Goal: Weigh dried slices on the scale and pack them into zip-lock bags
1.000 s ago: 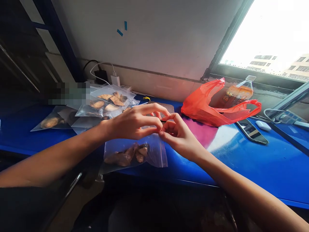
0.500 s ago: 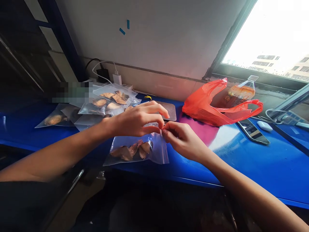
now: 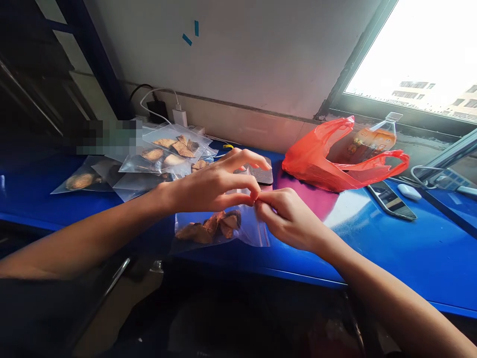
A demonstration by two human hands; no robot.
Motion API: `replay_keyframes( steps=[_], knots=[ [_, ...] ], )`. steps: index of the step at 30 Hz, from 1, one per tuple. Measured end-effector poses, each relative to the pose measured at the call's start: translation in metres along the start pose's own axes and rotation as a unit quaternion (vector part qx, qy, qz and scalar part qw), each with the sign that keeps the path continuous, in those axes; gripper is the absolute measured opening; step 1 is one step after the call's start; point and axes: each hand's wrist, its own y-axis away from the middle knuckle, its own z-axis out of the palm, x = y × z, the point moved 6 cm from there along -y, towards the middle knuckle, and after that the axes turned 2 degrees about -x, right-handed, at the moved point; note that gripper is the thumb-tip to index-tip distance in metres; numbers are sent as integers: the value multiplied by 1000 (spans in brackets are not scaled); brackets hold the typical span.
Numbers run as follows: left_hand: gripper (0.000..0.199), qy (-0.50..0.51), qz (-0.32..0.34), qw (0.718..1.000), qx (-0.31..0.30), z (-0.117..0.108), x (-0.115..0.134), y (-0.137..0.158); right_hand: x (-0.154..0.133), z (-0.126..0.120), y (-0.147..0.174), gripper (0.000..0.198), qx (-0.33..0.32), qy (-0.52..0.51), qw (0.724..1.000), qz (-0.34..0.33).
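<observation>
A clear zip-lock bag (image 3: 253,231) lies near the front edge of the blue table, with several brown dried slices (image 3: 210,227) inside. My left hand (image 3: 219,184) reaches over the bag and pinches its top edge between thumb and index finger, the other fingers raised. Right beside it, my right hand (image 3: 285,216) is closed, thumb and index finger pinching the same edge; the fingertips of both hands meet there. Part of the bag is hidden beneath my left hand.
More filled clear bags (image 3: 164,151) are piled at the left. Behind my hands lies a grey flat plate (image 3: 263,171). To the right are a red plastic bag (image 3: 313,161), a bottle (image 3: 376,136), a phone (image 3: 391,200) and a white mouse-shaped item (image 3: 409,192). A charger (image 3: 180,117) stands by the wall.
Both hands have shifted slightly to the right along with the bag, still pinching its edge. The camera view has moved a little.
</observation>
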Motion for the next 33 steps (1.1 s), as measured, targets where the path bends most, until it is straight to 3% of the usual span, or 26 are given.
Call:
replay_keyframes(
  steps=[4, 11, 16, 19, 24, 28, 33],
  knots=[
    [9, 27, -17, 999, 9, 4, 0, 0, 3, -2, -3, 26, 16, -19, 1000, 15],
    [7, 99, -54, 993, 26, 3, -4, 1, 29, -18, -9, 32, 41, -47, 993, 103],
    [5, 83, -87, 993, -6, 14, -22, 4, 21, -25, -5, 8, 123, -4, 992, 1],
    [6, 54, -47, 997, 8, 16, -22, 6, 13, -18, -5, 5, 74, -44, 995, -57],
    [7, 36, -18, 998, 39, 12, -13, 6, 16, -6, -7, 8, -29, -124, 991, -31],
    [10, 49, -19, 998, 18, 10, -10, 4, 13, -4, -5, 10, 15, 34, 999, -39],
    [10, 102, -56, 993, 10, -8, -17, 2, 12, -14, -1, 44, 21, 213, 976, -38]
  ],
)
